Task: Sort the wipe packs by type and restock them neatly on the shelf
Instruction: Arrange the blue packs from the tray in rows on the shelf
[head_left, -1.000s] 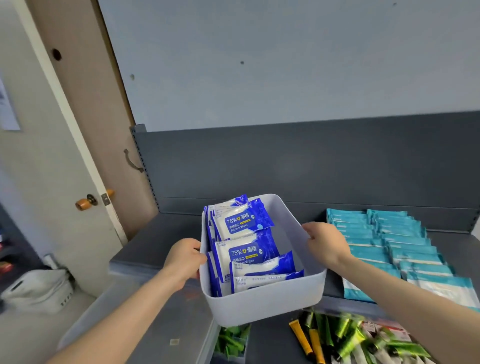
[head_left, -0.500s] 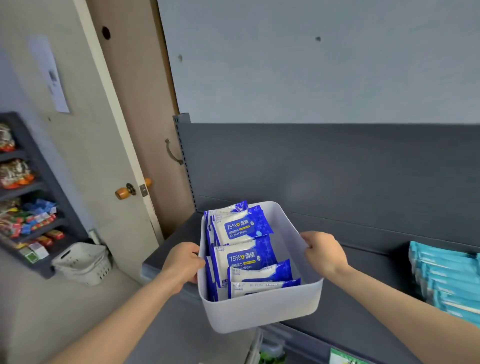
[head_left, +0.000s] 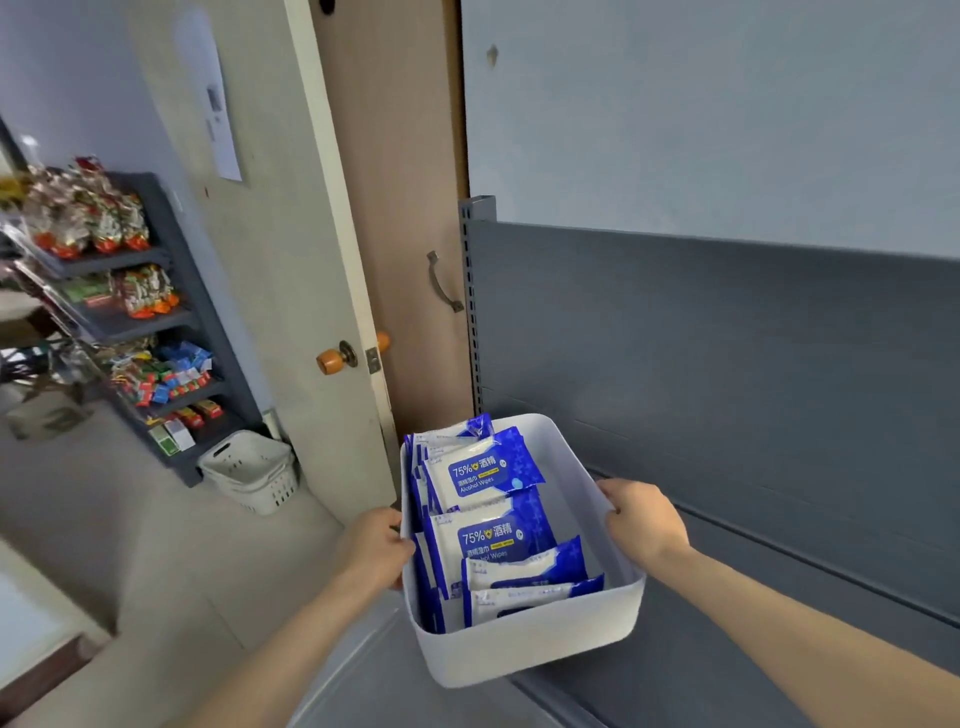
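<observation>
Bin shift: white bin is sitting further left than a second ago, now being held at the left end of the grey shelf unit.
Left hand: is gripping the bin's left rim, fingers curled.
Right hand: is gripping the bin's right rim.
Wipe packs: blue-and-white, are standing on edge in the bin's left half.
Far left: snack rack and white basket are standing beside the door.

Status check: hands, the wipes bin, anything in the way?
Left hand and right hand grip opposite rims of the white bin. Blue alcohol wipe packs inside, left side. Nothing seen blocking the grey shelf.
</observation>
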